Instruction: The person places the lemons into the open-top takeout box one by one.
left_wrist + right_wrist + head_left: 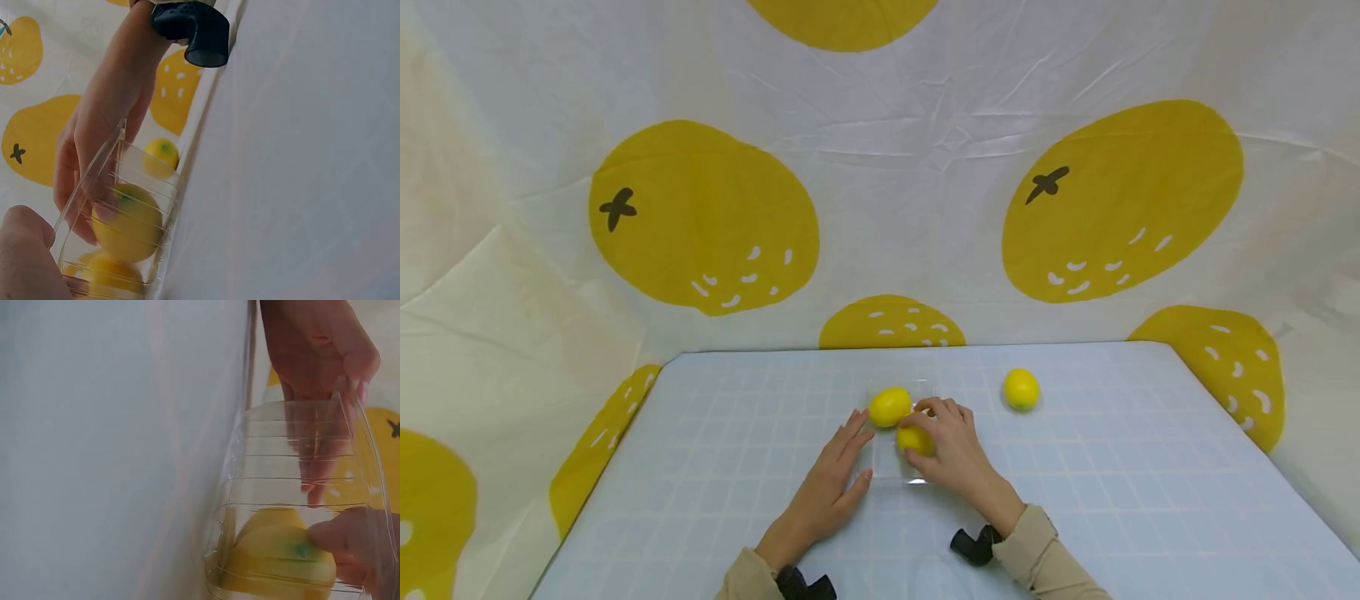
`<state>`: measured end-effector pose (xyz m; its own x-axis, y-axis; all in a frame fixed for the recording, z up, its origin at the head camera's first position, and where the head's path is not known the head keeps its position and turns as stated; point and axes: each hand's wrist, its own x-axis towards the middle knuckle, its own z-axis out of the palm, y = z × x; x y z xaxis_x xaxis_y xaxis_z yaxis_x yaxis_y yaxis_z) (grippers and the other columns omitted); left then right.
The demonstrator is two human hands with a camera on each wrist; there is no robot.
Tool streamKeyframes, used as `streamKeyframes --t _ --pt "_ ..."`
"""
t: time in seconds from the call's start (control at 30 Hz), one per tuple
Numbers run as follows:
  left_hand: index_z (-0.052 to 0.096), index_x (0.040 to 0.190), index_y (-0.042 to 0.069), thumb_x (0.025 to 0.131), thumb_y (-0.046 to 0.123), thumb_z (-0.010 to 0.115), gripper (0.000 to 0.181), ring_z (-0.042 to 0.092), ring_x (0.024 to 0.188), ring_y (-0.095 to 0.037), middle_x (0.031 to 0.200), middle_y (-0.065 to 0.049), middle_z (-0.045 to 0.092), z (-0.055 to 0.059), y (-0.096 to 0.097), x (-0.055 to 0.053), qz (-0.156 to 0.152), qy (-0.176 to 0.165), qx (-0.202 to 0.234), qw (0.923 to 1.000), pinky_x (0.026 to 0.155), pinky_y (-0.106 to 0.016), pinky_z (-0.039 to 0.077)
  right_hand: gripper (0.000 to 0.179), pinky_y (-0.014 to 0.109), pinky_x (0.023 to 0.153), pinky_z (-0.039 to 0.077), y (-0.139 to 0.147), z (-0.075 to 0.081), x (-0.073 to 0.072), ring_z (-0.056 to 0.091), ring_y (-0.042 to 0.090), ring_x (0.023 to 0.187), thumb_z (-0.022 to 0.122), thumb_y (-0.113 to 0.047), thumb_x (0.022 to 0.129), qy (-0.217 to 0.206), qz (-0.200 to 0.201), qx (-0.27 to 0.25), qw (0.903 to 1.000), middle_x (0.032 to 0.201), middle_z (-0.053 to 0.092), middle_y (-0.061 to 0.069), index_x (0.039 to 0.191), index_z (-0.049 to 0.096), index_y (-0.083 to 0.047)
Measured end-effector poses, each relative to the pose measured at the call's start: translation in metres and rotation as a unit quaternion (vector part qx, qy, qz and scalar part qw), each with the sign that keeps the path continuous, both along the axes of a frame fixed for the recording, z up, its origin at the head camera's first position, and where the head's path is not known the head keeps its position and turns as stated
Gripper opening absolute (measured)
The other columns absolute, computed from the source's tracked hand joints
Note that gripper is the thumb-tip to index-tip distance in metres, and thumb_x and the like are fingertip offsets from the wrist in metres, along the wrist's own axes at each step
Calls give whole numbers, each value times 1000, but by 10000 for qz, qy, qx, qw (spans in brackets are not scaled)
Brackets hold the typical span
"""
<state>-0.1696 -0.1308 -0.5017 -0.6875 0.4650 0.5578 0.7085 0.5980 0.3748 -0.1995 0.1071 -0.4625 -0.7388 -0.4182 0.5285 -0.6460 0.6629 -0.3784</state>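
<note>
A clear plastic box (886,468) with ridged walls stands mid-table. One lemon (889,407) lies in its far part. My right hand (951,446) reaches into the box from the right and grips a second lemon (914,440) between thumb and fingers; the right wrist view shows the thumb pressed to this held lemon (281,559). Along the box's left side lies my left hand (831,479), fingers straight, thumb apart from them. In the right wrist view the left hand (322,356) is at the box's rim. Part of the held lemon is hidden by the right fingers.
Another lemon (1021,390) sits on the table behind and to the right of the box. A pale checked cloth (715,467) covers the table. A curtain (910,208) printed with big yellow fruit hangs behind. Black wrist devices (973,547) are strapped near both sleeves.
</note>
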Motion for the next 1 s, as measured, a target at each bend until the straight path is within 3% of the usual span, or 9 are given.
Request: streamKeyframes --t 0.3,0.6,0.83,1.0 --pt "50 138 0 96 20 53 47 27 147 -33 158 -15 33 0 0 -1 1 -7 -37 10000 110 -61 32 30 52 84 37 0 1 2 47 29 102 74 -28 84 -219 -50 483 9986 122 58 12 113 74 -22" --pt "50 139 1 96 20 52 47 28 146 -35 157 -16 33 -2 0 -1 -52 56 -19 10000 111 -61 31 48 43 79 36 0 9 3 48 26 101 89 -36 70 -382 -183 766 9962 115 61 6 111 70 -23" --pt "49 141 2 96 21 53 49 27 147 -33 158 -16 32 -3 0 -1 -35 17 -72 10000 111 -60 31 54 50 88 35 0 15 2 49 28 102 92 -35 66 -715 -92 884 9935 114 63 8 113 69 -21" --pt "49 140 1 95 20 53 49 28 146 -34 158 -17 33 -4 0 -1 -40 45 -57 10000 111 -61 31 51 55 97 34 -1 13 -1 50 28 100 92 -31 66 -659 21 768 9949 114 64 9 109 69 -17"
